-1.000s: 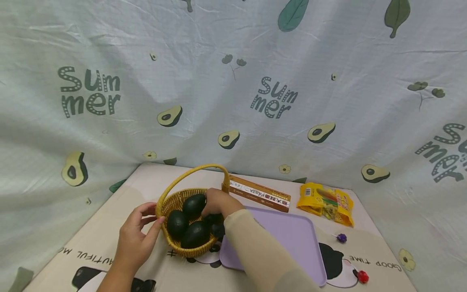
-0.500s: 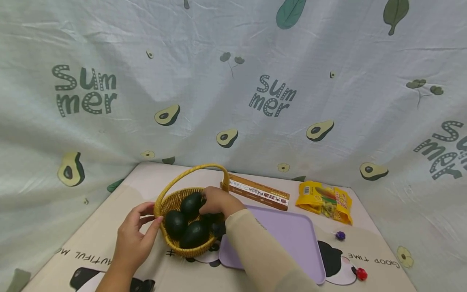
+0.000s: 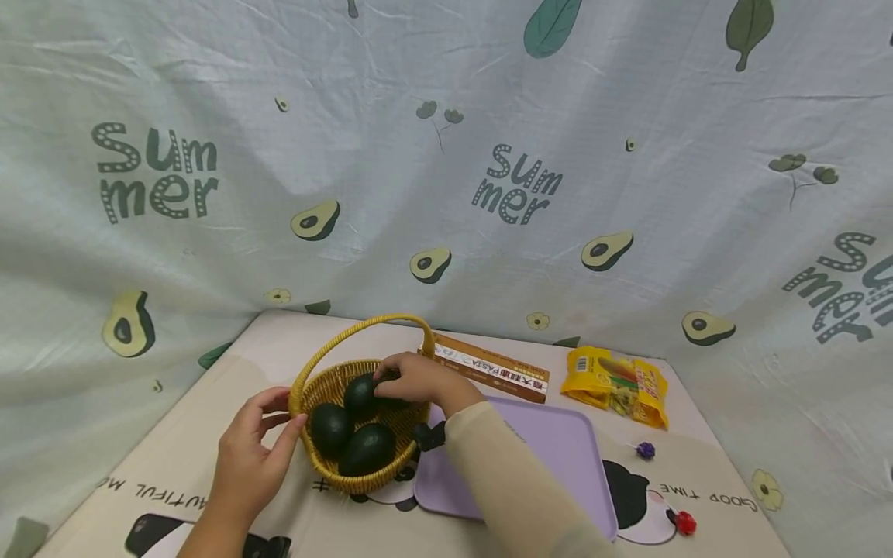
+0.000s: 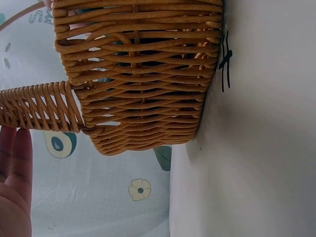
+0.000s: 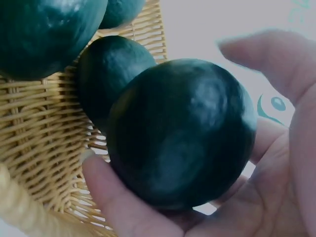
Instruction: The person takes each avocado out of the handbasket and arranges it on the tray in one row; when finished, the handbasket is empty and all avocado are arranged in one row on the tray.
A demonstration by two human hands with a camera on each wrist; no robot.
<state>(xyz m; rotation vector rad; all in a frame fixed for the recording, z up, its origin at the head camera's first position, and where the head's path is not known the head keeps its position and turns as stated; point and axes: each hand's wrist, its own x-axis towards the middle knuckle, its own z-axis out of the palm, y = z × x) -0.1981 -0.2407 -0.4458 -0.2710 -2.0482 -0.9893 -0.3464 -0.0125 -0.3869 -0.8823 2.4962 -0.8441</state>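
A yellow wicker basket (image 3: 352,482) with a tall arched handle holds several dark green avocados (image 3: 367,449). My left hand (image 3: 254,457) pinches the left foot of the handle between thumb and fingers. In the left wrist view, the fingers (image 4: 19,160) lie against the wrapped handle (image 4: 39,106). Over the right side of the basket, my right hand (image 3: 422,380) holds one avocado (image 5: 182,133). Its fingers curl beneath the fruit, while the thumb stands off to one side in the right wrist view. Another avocado (image 5: 113,69) lies just behind the held one.
A lilac tray (image 3: 551,442) lies right of the basket, partly under the right sleeve. Behind it is a brown pasta box (image 3: 491,368). Farther right are a yellow snack bag (image 3: 617,387), a purple lollipop (image 3: 645,450) and a red lollipop (image 3: 686,523). A printed curtain (image 3: 377,147) hangs behind.
My right hand has risen slightly with the avocado, baring more of the basket's right inside. The left hand keeps its hold on the handle. The head view has shifted a little.
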